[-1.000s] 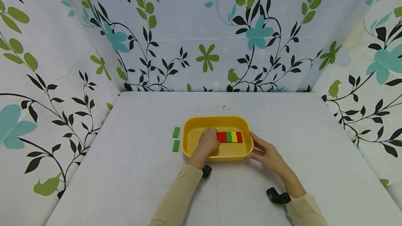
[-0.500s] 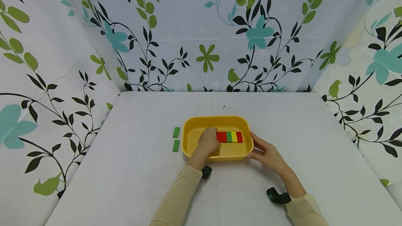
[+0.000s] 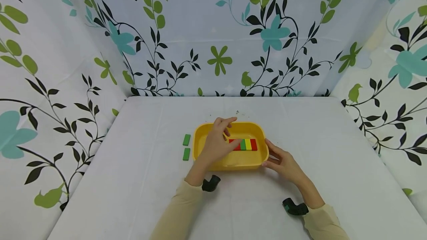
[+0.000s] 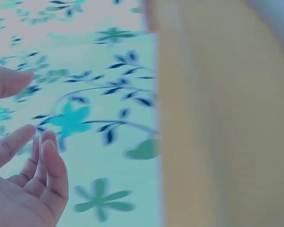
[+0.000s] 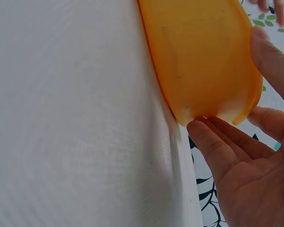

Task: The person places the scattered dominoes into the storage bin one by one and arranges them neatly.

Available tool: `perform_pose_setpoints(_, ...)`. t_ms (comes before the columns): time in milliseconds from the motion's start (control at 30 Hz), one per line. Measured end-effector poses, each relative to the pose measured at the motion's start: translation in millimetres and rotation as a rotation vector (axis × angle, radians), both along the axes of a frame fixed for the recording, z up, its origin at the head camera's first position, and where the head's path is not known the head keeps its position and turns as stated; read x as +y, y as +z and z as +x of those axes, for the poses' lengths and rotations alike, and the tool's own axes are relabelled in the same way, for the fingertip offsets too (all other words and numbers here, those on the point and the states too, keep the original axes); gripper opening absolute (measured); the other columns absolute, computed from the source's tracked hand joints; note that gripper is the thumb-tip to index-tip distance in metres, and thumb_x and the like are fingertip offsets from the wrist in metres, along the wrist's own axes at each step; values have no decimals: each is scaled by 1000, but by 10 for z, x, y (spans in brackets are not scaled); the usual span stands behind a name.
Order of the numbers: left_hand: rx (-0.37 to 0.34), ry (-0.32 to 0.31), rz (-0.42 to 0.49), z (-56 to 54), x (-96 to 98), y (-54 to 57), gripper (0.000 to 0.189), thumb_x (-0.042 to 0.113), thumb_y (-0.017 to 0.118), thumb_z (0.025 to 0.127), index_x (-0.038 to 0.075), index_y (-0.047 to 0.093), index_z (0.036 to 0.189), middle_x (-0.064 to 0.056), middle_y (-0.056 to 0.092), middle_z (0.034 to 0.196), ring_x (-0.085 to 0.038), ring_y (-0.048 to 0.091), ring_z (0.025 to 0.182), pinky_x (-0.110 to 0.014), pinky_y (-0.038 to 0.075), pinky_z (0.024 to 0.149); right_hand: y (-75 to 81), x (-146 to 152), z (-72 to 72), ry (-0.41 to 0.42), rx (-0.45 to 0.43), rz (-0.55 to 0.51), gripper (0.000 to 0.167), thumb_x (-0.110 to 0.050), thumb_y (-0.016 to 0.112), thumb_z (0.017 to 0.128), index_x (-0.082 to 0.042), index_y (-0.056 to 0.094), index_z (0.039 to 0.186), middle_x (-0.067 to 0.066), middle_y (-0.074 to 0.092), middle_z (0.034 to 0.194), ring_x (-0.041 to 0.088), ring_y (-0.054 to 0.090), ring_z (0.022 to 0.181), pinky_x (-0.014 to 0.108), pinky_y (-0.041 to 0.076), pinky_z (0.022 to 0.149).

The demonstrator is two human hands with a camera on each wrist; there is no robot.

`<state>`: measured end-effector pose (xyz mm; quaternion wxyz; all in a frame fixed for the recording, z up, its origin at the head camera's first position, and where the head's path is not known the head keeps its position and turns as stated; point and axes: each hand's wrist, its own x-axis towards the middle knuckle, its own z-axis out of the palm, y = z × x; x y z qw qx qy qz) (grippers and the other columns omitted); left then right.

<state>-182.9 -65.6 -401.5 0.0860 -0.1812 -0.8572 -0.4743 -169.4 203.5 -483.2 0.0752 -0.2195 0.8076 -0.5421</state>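
A yellow tray (image 3: pixel 248 165) sits on the table, with a row of red, green, yellow and red flat blocks (image 3: pixel 248 144) lying inside it. Over the tray's left half hovers my left hand (image 3: pixel 216 144), fingers apart and holding nothing; its thumb overlaps the row's left end in the head view. The left wrist view shows the thumb and fingertips (image 4: pixel 49 142) with air between them. My right hand (image 3: pixel 283 164) grips the tray's right end. Close up in the right wrist view, its fingertips (image 5: pixel 199 127) press against the orange-looking tray wall (image 5: pixel 199 61), and the thumb lies along the rim.
Two green blocks, an upper one (image 3: pixel 186 139) and a lower one (image 3: pixel 186 154), lie on the white table (image 3: pixel 140 180) just left of the tray. Patterned cloth (image 3: pixel 220 29) hangs behind and at both sides. Small dark specks mark the table beyond the tray.
My left hand has lifted from inside the tray beside the row and spread its fingers, its wrist shifting slightly left. My right hand and the tray hold still.
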Motion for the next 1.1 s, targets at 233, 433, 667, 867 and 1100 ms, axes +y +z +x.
perform_pose_setpoints(233, 49, 13, 209, 150, -480, 310, 54, 9, 77, 81, 8, 57, 132, -14, 55, 110, -29, 58, 86, -31, 53, 74, 20, 5, 2, -9, -8, 0, 81, -14, 71, 88, -2, 26, 153, 21, 27, 158, 43, 44, 134, 26, 48, 95)
perform_pose_setpoints(433, -26, 103, 257, 155, -980, 228, 51, 5, 75, 83, 5, 56, 131, -14, 55, 111, -19, 56, 86, -20, 48, 74, 26, -2, 5, -11, -7, 11, 81, -16, 71, 88, -3, 26, 153, 20, 27, 158, 43, 45, 134, 28, 48, 95)
perform_pose_setpoints(667, -264, 199, 274, 156, -1398, -71, 48, 9, 71, 88, 6, 54, 133, -15, 53, 119, -13, 57, 91, -17, 49, 79, 10, 4, 8, -11, -4, 6, 80, -16, 71, 88, -3, 27, 153, 20, 28, 158, 42, 45, 134, 27, 48, 95)
perform_pose_setpoints(867, -489, 193, 294, 143, -1560, -391, 58, 9, 71, 87, 5, 48, 140, -22, 47, 131, -15, 56, 93, -20, 49, 79, -2, 6, 2, -10, -11, -6, 81, -16, 72, 88, -3, 27, 153, 20, 28, 158, 42, 46, 133, 29, 48, 96)
perform_pose_setpoints(1100, -583, 170, 288, 130, -1618, -649, 65, 7, 74, 83, 6, 47, 142, -20, 47, 129, -16, 57, 96, -27, 52, 76, 15, -1, 6, -11, -19, -6, 81, -17, 72, 87, -2, 27, 153, 20, 28, 158, 42, 45, 134, 30, 48, 96)
